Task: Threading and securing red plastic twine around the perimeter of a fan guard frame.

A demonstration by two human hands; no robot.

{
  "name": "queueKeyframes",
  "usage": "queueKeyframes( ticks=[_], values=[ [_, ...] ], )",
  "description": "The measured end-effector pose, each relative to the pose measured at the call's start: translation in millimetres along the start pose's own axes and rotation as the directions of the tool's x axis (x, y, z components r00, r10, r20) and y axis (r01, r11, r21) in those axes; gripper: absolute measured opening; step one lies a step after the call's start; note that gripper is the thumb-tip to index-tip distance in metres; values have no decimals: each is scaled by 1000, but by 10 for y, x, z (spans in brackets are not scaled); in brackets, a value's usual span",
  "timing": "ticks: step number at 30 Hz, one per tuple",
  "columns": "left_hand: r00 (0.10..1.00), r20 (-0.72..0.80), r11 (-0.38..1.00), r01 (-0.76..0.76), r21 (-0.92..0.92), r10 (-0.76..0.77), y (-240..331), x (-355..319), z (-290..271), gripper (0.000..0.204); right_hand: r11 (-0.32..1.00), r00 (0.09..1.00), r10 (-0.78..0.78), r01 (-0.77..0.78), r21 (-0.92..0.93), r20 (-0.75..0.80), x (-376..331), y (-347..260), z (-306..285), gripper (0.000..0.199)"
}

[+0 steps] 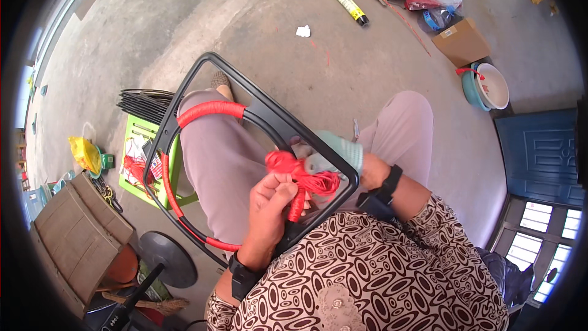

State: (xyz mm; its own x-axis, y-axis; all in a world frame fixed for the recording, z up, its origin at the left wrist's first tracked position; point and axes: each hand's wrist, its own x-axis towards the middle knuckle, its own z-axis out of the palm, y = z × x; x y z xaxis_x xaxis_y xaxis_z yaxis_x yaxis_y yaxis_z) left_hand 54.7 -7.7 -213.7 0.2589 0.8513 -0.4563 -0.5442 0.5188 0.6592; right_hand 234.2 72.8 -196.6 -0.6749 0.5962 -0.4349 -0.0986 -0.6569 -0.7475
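Note:
Across my lap lies a black frame with rounded corners and an inner ring. Red cord wrapping covers parts of that ring. At the ring's right side, my bare left hand is closed, thumb and forefinger pinching a looped bundle of red cord. My right hand, in a pale green glove, reaches in from the right behind the frame's edge. Its fingers close on the upper part of the bundle, beside the ring. The frame and cord partly hide its fingertips.
A lime green stool at left holds more red cord; black rings are stacked beyond it. At lower left stand a round black base and cardboard. A yellow-black can, a box and basins lie farther off.

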Motion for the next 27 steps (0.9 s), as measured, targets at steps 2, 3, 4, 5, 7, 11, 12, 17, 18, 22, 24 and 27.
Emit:
queueKeyframes(
  ticks=[2,3,4,5,7,11,12,17,18,22,24,27],
  values=[
    [999,16,998,-43,39,42,-10,-2,-4,20,997,999,23,-26,69,42,111,118,61,49],
    [996,30,994,-82,76,80,-20,-9,-23,23,992,991,-121,123,-27,62,209,268,47,42],
    [996,29,994,-82,73,80,-17,-12,-19,23,992,991,-118,120,-28,62,198,377,7,42],
    [999,9,999,-39,16,38,-10,-8,-13,27,994,995,-97,97,52,7,151,491,-48,42],
    [1000,-12,999,2,-44,-3,-3,27,13,32,975,995,-43,62,214,-95,11,684,-178,42],
    [986,-136,980,72,-186,-98,-23,10,49,36,891,970,79,36,452,-232,-107,768,-245,41],
    [988,-110,976,84,-199,-107,-3,-15,45,37,889,956,74,66,453,-284,42,606,-187,37],
    [962,62,935,271,-226,-264,3,65,-83,42,558,832,-164,522,645,-531,295,166,-530,30],
    [970,104,954,236,-184,-219,4,58,-91,39,438,806,-160,575,691,-569,149,94,-625,31],
    [971,169,965,196,-173,-167,4,75,-87,31,521,728,-546,683,512,-414,-528,20,-1109,28],
    [970,177,962,198,-189,-165,35,81,-73,32,394,802,-570,456,798,-177,-794,-73,-1164,32],
    [973,164,960,196,-202,-164,30,87,-83,31,458,786,-528,582,671,-322,-1114,-96,-1186,38]
  ],
)
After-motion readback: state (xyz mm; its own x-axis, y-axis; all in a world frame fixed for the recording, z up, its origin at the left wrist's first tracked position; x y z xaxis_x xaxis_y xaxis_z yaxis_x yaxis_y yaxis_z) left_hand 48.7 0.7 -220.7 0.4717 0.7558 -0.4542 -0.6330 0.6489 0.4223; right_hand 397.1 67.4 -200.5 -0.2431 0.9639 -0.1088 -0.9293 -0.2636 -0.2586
